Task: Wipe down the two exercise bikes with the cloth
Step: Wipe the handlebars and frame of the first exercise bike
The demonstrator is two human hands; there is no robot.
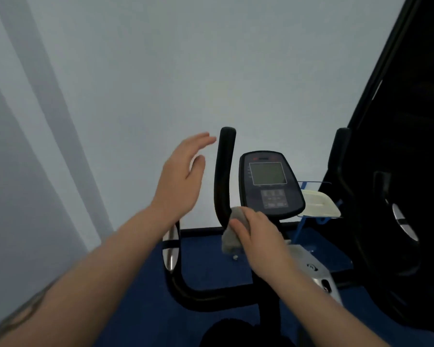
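Right hand (257, 236) grips grey cloth (232, 234), pressing it against lower part of black left handlebar (224, 176) of exercise bike, just beside console (269, 184). Left hand (183, 179) raised, fingers straight and spread, holding nothing, near handlebar top, not touching.

Small gym room, exercise bike (236, 246) with console (269, 184), blue floor (211, 266), pale wall (161, 71)

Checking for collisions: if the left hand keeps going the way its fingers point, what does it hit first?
Probably the upright black handlebar. The left hand is open, fingertips aimed up and right, just short of its top. Depth is unclear, so it might pass in front and reach only the wall.
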